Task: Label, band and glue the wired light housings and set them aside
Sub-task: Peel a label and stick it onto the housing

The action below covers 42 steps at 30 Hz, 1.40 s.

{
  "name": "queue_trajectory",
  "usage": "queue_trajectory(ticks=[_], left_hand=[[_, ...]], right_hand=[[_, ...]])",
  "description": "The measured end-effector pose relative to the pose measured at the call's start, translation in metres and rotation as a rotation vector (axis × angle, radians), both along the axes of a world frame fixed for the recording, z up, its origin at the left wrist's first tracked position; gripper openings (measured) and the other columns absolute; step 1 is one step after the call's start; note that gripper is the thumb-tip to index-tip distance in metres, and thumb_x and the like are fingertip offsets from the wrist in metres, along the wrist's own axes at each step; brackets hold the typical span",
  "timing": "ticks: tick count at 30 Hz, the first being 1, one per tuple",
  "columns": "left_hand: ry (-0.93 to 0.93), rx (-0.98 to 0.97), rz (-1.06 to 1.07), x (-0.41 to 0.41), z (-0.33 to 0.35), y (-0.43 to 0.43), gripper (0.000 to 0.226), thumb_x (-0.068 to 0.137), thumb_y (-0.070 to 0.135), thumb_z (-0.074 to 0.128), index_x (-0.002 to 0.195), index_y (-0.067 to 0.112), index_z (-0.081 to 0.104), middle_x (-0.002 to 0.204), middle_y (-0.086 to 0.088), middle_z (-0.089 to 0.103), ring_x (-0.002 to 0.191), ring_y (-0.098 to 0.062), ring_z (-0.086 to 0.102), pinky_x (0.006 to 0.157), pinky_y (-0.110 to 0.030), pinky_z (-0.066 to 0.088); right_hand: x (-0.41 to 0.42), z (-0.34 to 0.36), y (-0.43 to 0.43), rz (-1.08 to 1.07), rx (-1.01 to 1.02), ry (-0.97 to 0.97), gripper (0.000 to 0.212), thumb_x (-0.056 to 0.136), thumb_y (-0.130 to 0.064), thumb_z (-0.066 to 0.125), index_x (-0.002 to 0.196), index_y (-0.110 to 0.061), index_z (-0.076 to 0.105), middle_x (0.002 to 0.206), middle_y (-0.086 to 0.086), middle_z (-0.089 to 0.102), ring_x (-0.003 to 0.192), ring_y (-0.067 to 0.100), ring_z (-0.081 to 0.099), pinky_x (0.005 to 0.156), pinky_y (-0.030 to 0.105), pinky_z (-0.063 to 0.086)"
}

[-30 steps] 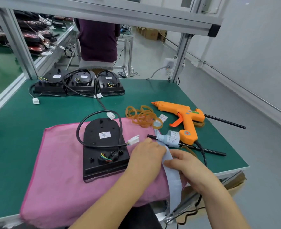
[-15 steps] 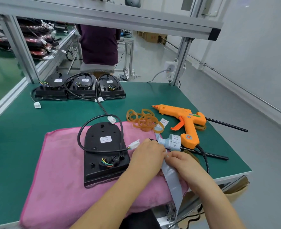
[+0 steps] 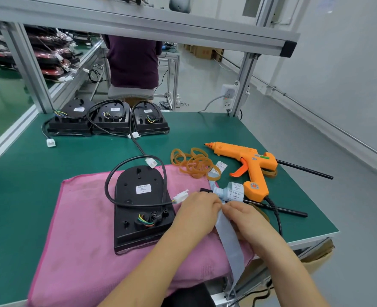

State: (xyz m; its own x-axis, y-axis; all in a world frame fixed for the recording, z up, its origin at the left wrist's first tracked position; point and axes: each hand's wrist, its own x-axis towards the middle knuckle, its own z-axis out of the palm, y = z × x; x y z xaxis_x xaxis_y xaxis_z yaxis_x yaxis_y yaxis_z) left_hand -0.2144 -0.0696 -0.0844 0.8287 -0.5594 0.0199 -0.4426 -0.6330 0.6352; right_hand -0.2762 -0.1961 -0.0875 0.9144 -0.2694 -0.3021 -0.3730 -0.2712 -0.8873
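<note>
Left hand [image 3: 196, 214] and right hand [image 3: 247, 220] in a fingertip pinch on the label strip [image 3: 229, 240], light housing [image 3: 138, 202] just to their left.

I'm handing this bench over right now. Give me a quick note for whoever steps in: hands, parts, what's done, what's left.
Hands: left hand and right hand both pinch the label strip, whose tail hangs over the table's near edge.
Parts: the housing lies on the pink cloth. Rubber bands and glue gun lie to its right, with no hand on them. Three labelled housings sit at the far edge.
Done: a white label is on the housing.
Left: its cable loops loose with no band. Band it, glue, set aside.
</note>
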Motion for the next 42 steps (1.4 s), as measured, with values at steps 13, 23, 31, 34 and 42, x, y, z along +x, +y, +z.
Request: queue_trajectory(ticks=[13, 23, 31, 34, 42], left_hand=[[0.074, -0.044, 0.017, 0.002, 0.0, 0.001, 0.022, 0.095, 0.017, 0.046, 0.094, 0.013, 0.068, 0.103, -0.009, 0.068, 0.098, -0.027, 0.058, 0.084, -0.041, 0.047], [-0.015, -0.019, 0.012, 0.001, -0.008, 0.001, 0.025, 0.095, 0.015, 0.048, 0.105, 0.02, 0.07, 0.113, -0.003, 0.067, 0.109, -0.022, 0.056, 0.092, -0.036, 0.045], [-0.089, -0.058, 0.02, -0.007, -0.01, 0.003, 0.02, 0.093, 0.017, 0.05, 0.101, 0.02, 0.068, 0.106, -0.001, 0.064, 0.102, -0.021, 0.056, 0.088, -0.038, 0.044], [-0.123, -0.117, 0.032, -0.012, -0.013, 0.003, 0.014, 0.092, 0.021, 0.054, 0.097, 0.021, 0.067, 0.101, 0.003, 0.063, 0.098, -0.017, 0.054, 0.084, -0.035, 0.043], [-0.22, -0.107, 0.01, -0.017, -0.013, 0.004, 0.016, 0.091, 0.033, 0.06, 0.101, 0.021, 0.065, 0.099, 0.005, 0.06, 0.098, -0.015, 0.048, 0.081, -0.025, 0.036]], right_hand=[[-0.005, 0.005, 0.003, 0.051, -0.053, -0.011, 0.016, 0.088, -0.007, 0.057, 0.074, -0.014, 0.059, 0.067, 0.0, 0.054, 0.064, 0.013, 0.046, 0.06, 0.028, 0.037], [-0.003, 0.006, -0.002, -0.022, -0.06, 0.093, 0.014, 0.09, -0.018, 0.063, 0.079, -0.009, 0.06, 0.058, 0.0, 0.057, 0.044, 0.005, 0.052, 0.044, 0.02, 0.047], [-0.007, 0.007, -0.003, -0.011, -0.005, 0.054, 0.018, 0.088, -0.005, 0.059, 0.075, -0.016, 0.066, 0.055, -0.005, 0.057, 0.045, 0.003, 0.053, 0.044, 0.018, 0.046], [-0.011, 0.006, -0.005, -0.028, 0.106, 0.053, 0.014, 0.09, -0.01, 0.062, 0.076, -0.011, 0.065, 0.06, 0.002, 0.057, 0.049, 0.009, 0.052, 0.048, 0.019, 0.047], [-0.016, 0.008, -0.006, -0.016, 0.22, 0.027, 0.019, 0.089, 0.0, 0.058, 0.079, -0.009, 0.07, 0.069, 0.007, 0.07, 0.06, 0.014, 0.065, 0.053, 0.022, 0.052]])
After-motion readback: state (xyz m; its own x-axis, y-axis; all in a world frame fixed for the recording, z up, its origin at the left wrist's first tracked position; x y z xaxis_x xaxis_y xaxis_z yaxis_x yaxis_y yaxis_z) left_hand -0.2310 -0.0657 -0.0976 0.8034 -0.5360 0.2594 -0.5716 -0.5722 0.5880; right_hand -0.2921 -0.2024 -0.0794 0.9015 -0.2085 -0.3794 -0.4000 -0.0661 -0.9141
